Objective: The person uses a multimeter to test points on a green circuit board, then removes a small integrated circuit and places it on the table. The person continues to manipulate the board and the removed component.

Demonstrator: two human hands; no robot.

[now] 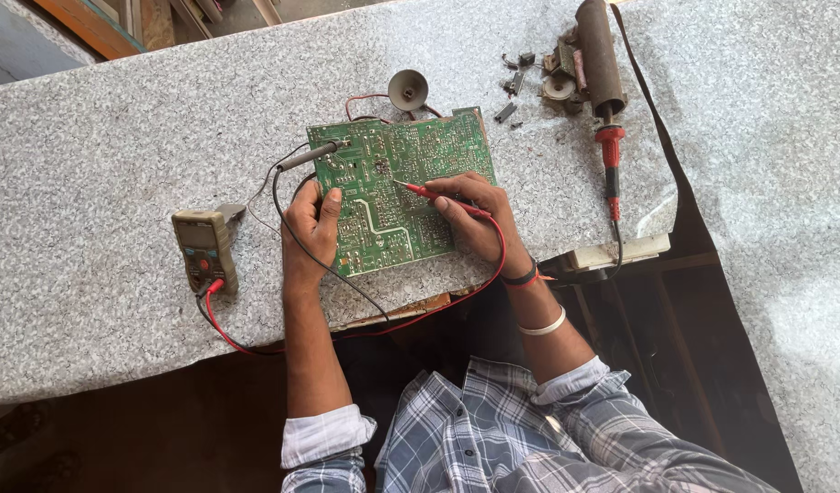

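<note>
A green circuit board lies on the speckled grey table in front of me. My left hand grips the board's left edge, thumb on top. A black test probe rests with its tip at the board's upper left corner, apart from that hand. My right hand holds a red test probe like a pen, its tip touching the middle of the board. Red and black leads run from the probes to a multimeter lying left of the board.
A soldering iron with a red handle lies at the right, beside a dark cylinder and loose small parts. A small round speaker sits behind the board. The table's front edge is cut away at the right.
</note>
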